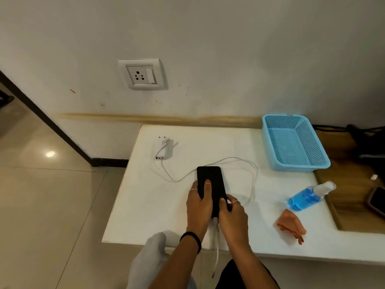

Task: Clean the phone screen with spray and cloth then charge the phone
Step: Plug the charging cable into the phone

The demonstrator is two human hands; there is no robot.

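A black phone (212, 180) lies screen up on the white table (150, 205). My left hand (199, 207) grips its left side with the thumb on the screen. My right hand (232, 215) holds its lower right corner. A white cable (253, 176) loops across the table from the white charger (163, 148), which lies unplugged, to the phone's near end. Another cable end (216, 257) hangs over the table's front edge. A spray bottle (310, 196) of blue liquid lies on its side at the right. An orange cloth (290, 225) sits crumpled in front of it.
A wall socket (142, 74) with a switch is above the table's left end. A blue mesh basket (295, 142) stands at the back right. A wooden surface (354, 195) at the far right holds another phone (378, 200). A tiled floor (52, 195) lies left.
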